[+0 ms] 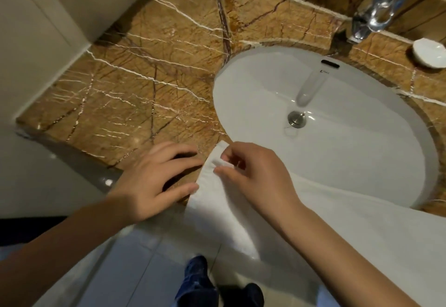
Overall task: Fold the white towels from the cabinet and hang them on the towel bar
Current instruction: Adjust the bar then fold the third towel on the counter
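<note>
Far left is just a pale wall, then the brown marble surface [149, 84] with white veins running through it. The left hand [154, 178] sits at the front edge of it, fingers [190, 155] spread apart and loosely bent, holding nothing. The thumb tip touches the towel's edge, and my guess is it's there to pin or catch that side while the other hand works.

The white towel [217, 215] is right in the middle. One corner lies up on the surface just beside the sink, and the rest drapes over the front edge and hangs toward the floor (no towel bar anywhere in view, so hanging hasn't happened yet). The right hand [255, 174] has its fingers clamped on that top corner, thumb against fingertips. It looks like it's lining up an edge for a fold, so I'd call this early in the folding.

Further right is the white sink [350, 157], with the towel crossing its front rim. There's a tiny logo under the overflow slot [330, 63], too blurry to read. A chrome faucet [371, 17] stands behind, and a small white dish [429, 53] sits far right.
</note>
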The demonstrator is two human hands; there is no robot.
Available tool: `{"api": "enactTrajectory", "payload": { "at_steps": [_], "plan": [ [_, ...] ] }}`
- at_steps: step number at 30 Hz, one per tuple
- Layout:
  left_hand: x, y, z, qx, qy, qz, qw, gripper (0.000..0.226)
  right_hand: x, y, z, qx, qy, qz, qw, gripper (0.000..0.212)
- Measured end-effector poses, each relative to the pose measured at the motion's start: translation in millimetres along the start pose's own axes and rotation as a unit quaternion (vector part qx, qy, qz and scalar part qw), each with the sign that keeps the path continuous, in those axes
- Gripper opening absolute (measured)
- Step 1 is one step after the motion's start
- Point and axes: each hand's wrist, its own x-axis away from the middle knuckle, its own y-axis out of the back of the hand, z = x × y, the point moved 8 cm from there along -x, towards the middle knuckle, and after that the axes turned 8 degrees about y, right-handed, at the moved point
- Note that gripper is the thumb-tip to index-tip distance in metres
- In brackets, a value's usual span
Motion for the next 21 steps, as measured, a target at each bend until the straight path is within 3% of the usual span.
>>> {"api": "enactTrajectory", "payload": {
  "at_steps": [4,8,12,16,21],
  "plan": [
    [12.3,-9.8,-14.2,0.193,0.071,-0.004,0.979,0.036,6.8,16.0,-8.5,-0.076,-0.011,-0.029,0.997,0.017],
    [22.7,-24.5,-13.3,0.230,0.106,0.025,0.967,0.021,3.4,20.0,-13.7,-0.103,-0.003,-0.044,0.994,0.013],
    [34.2,-36.2,3.3,0.366,0.183,0.076,0.909,0.011,-4.9,11.7,-37.9,-0.081,-0.063,-0.049,0.993,0.018],
    [42.6,-43.5,11.2,0.365,0.223,0.093,0.899,0.028,-11.1,-1.9,-44.1,-0.024,-0.082,-0.023,0.996,0.017],
    [48.3,-40.5,14.0,0.272,0.249,0.041,0.929,0.016,-13.9,-1.3,-38.0,0.034,-0.058,-0.041,0.997,0.014]
  ]
}}
